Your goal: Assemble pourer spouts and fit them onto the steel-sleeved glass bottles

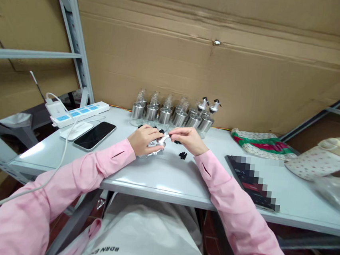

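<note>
My left hand (146, 140) is closed on a white spout (163, 139) over the middle of the table. My right hand (189, 139) pinches a small black piece (170, 136) at the spout's tip. More white parts (154, 153) lie partly hidden under my left hand. A small pile of black pieces (182, 155) sits just below my right hand. Behind both hands stand rows of glass bottles with metal sleeves (165, 116). Two bottles at the right end carry white and black spouts (215, 106).
At the left are a phone (95, 136), a white charger (77, 130), a power strip (81, 113) and a loose cable. To the right lie a dark flat packet (247, 181), a patterned cloth (263, 145) and a dotted bottle (314, 159). Cardboard (165, 55) stands behind.
</note>
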The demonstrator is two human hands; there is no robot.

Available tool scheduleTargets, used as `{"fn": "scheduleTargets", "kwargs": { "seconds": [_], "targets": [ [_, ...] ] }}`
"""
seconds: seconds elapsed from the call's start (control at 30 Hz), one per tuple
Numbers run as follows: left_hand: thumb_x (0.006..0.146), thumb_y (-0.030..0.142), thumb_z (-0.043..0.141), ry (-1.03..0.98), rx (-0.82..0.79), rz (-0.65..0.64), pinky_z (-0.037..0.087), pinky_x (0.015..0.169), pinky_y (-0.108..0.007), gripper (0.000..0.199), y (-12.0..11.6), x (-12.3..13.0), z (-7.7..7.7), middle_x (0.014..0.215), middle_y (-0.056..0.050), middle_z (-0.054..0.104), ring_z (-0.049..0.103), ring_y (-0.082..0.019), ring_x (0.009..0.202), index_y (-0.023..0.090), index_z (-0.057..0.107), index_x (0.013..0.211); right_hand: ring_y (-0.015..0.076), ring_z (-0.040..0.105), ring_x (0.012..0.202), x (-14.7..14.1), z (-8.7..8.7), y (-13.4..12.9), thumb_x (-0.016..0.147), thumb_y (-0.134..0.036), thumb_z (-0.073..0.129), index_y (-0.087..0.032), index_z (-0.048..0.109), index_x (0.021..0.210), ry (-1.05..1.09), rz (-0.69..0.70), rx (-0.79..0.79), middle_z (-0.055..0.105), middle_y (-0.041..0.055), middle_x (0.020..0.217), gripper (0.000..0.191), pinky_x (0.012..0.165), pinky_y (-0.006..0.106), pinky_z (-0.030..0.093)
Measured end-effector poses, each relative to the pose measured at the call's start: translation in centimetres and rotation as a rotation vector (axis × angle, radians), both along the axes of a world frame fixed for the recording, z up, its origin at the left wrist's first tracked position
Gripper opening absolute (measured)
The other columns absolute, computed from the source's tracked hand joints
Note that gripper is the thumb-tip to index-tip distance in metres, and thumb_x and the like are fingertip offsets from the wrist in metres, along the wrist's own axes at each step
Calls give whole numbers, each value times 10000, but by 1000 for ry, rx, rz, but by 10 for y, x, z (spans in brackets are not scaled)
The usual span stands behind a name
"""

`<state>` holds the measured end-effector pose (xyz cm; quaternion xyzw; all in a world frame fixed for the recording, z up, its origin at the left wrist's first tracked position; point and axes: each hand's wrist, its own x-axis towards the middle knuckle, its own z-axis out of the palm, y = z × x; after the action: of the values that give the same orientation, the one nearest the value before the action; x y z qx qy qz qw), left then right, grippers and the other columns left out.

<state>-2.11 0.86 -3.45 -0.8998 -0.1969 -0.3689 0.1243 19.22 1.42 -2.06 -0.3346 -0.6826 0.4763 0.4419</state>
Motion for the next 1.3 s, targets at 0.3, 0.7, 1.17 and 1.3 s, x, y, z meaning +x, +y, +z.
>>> {"fn": "scheduleTargets", "kwargs": {
  "seconds": [0.3, 0.7, 1.17, 1.3],
  "targets": [
    [849, 437, 459, 0, 9, 0, 418, 759, -303, 343, 0, 0, 0, 834, -59, 654, 596, -164, 785, 137, 575, 967, 91, 573, 627, -1, -1, -2, 622, -292, 739, -204, 720, 820, 131, 107, -139, 664, 2, 697, 218, 672, 264, 454],
    [885, 503, 336, 40, 19, 16, 409, 771, -310, 447, 5, -1, -2, 886, -80, 665, 600, -167, 805, 141, 582, 971, 92, 557, 693, -3, -1, -6, 713, -279, 669, -165, 653, 1008, 180, 359, -312, 620, 16, 798, 317, 673, 243, 453],
    [889, 485, 351, 42, 52, -2, 402, 771, -299, 421, 5, -2, -2, 875, -66, 679, 614, -158, 790, 140, 587, 940, 95, 574, 781, 2, 2, -6, 696, -235, 696, -171, 642, 928, 164, 414, -273, 608, 9, 838, 247, 730, 234, 462],
    [890, 511, 312, 56, 2, 7, 396, 780, -305, 464, 3, 0, -1, 861, -71, 678, 615, -167, 805, 144, 582, 976, 87, 566, 749, 2, 1, -6, 687, -245, 707, -168, 630, 921, 157, 411, -249, 601, 4, 816, 259, 728, 241, 464]
  ]
}}
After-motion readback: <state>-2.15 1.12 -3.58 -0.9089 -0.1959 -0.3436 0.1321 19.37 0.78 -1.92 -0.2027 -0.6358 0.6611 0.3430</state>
